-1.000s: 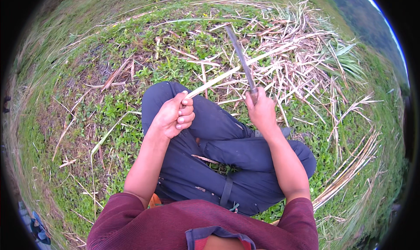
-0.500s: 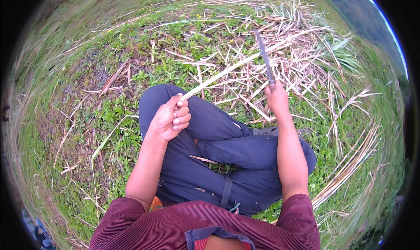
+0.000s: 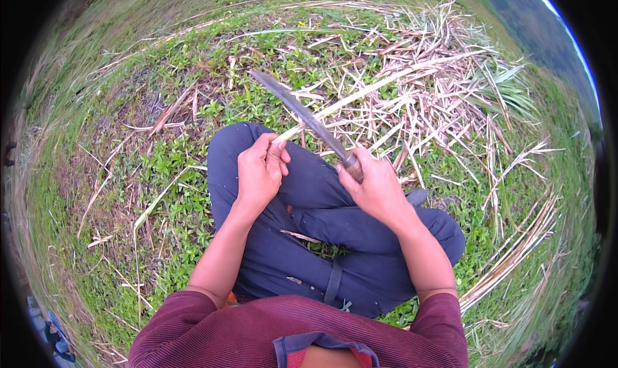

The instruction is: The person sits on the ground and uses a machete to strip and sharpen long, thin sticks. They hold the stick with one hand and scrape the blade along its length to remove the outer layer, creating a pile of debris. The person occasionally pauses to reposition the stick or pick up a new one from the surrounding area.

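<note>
My left hand (image 3: 261, 173) is closed on the near end of a long pale green stalk (image 3: 360, 94), above my left knee. The stalk slants away to the far right over a litter of cut pieces. In my right hand (image 3: 376, 184) is the brown handle of a long knife (image 3: 296, 109). Its dark, slightly curved blade points to the far left and crosses the stalk just beyond my left fingers. Whether the edge touches the stalk I cannot tell.
My crossed legs in dark trousers (image 3: 335, 233) lie beneath my hands. Dry cut strips (image 3: 444, 88) heap up at the far right. A bundle of long dry stalks (image 3: 515, 258) lies to my right. Low green plants (image 3: 164, 175) cover the ground at left.
The knife has swung from the far right inward and left, from beyond the stalk to across it near my left hand. My left hand has shifted slightly right.
</note>
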Tool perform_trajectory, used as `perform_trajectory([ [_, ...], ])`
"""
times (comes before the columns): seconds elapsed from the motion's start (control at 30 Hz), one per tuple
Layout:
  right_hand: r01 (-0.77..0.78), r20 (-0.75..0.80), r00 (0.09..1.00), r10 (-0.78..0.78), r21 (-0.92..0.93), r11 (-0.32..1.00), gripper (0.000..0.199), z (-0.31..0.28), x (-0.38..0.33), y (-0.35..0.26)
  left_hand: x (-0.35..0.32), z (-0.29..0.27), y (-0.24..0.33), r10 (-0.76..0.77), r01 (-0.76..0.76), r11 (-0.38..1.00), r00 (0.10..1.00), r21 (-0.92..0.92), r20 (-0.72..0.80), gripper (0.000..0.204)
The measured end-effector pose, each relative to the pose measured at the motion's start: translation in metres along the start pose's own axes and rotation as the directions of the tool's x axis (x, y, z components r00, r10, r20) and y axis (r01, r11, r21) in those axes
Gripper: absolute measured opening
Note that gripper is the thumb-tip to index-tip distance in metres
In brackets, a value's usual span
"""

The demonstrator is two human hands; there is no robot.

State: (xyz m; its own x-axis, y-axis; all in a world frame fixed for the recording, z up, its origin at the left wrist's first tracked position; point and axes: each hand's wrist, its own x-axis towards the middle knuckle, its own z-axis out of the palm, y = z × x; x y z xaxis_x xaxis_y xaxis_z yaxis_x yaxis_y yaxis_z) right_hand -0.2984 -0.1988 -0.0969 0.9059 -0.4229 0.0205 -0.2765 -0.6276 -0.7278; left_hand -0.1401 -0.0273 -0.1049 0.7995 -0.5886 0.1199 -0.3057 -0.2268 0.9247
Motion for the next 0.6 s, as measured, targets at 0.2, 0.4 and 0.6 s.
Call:
perform_trajectory([
  [0.2,0.065,0.065,0.996,-0.067,0.03,0.997,0.039,-0.007,-0.024,-0.031,0.002,0.004,0.007,0.358,-0.338,0.918,0.931,0.206,-0.072,0.012],
  [0.4,0.131,0.011,0.991,-0.133,0.116,0.985,0.036,0.0,-0.029,-0.028,-0.002,0.007,0.028,0.317,-0.296,0.94,0.942,0.167,-0.114,0.011],
  [0.6,0.157,-0.114,0.979,-0.17,-0.117,0.981,0.034,-0.006,-0.02,-0.014,-0.002,0.012,0.035,0.31,-0.301,0.949,0.945,0.095,-0.104,0.01],
])
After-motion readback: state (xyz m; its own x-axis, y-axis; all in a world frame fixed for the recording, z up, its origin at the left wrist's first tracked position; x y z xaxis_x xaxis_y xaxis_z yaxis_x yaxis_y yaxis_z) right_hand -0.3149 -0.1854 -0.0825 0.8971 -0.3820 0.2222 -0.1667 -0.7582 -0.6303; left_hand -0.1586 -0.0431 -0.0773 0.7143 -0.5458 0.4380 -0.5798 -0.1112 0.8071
